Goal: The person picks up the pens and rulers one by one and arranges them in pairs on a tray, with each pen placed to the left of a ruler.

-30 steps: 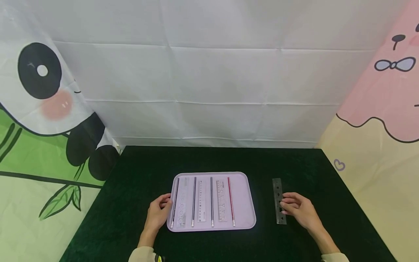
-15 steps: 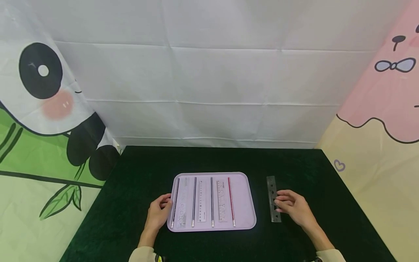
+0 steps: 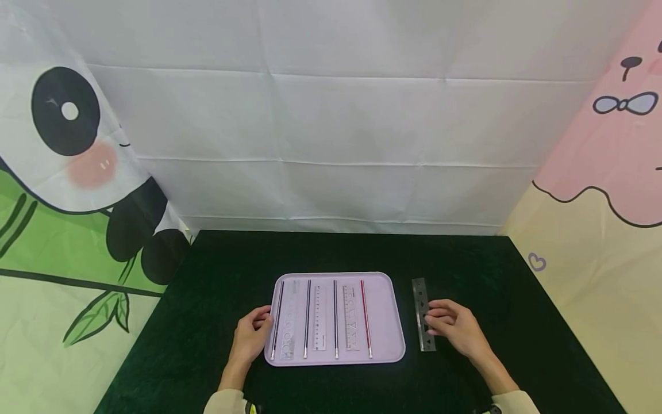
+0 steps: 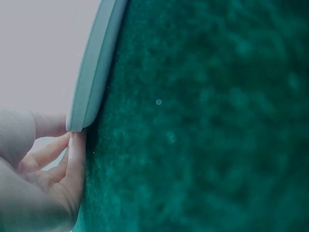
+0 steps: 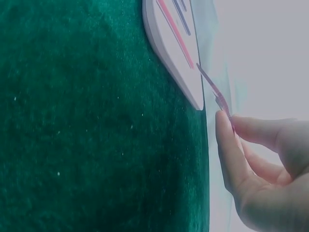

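Note:
A lilac tray (image 3: 387, 322) lies on the dark green cloth in the head view. On it, side by side, are three dark pencils (image 3: 335, 319), a red pencil (image 3: 366, 319) and three clear rulers (image 3: 319, 319). My left hand (image 3: 249, 339) holds the tray's left edge; the left wrist view has thumb and fingers at its rim (image 4: 91, 72). Right of the tray, my right hand (image 3: 457, 328) pinches another clear ruler (image 3: 420, 299) by its right side. The right wrist view gives that ruler edge-on, raised between thumb and fingers.
The green-covered table (image 3: 248, 253) extends around the tray. A white cloth backdrop (image 3: 341, 126) hangs behind it. Printed cloths with a panda (image 3: 62, 109) and a pink figure (image 3: 595, 161) flank the table.
My right hand has moved left with the ruler, bringing it closer to the tray. The ruler now leans slightly. The left hand and the tray have stayed in place.

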Tool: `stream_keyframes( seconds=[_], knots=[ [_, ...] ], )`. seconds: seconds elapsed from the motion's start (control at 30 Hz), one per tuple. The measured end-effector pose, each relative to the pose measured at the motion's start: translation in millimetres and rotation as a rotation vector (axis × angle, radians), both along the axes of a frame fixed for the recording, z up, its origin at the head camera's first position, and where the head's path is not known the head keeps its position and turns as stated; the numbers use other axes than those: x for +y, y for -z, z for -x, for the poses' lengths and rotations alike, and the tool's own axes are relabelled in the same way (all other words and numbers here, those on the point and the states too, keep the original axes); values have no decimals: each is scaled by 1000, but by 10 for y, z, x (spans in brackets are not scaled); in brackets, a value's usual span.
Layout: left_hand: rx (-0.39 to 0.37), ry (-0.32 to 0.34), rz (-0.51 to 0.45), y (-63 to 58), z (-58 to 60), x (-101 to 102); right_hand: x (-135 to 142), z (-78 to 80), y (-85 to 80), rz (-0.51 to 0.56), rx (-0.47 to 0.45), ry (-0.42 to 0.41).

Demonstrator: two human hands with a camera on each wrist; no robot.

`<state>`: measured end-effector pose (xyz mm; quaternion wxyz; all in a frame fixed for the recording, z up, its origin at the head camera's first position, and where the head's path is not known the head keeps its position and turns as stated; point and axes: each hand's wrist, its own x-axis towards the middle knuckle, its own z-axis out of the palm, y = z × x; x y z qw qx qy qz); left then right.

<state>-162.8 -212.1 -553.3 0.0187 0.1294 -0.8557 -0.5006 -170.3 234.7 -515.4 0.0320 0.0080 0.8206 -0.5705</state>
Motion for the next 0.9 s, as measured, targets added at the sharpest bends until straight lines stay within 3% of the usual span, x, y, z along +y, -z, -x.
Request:
stream_keyframes(
  seconds=[0.9],
  knots=[
    [-2, -12, 9, -16, -6, 9, -309, 85, 55, 17, 18, -31]
  ],
)
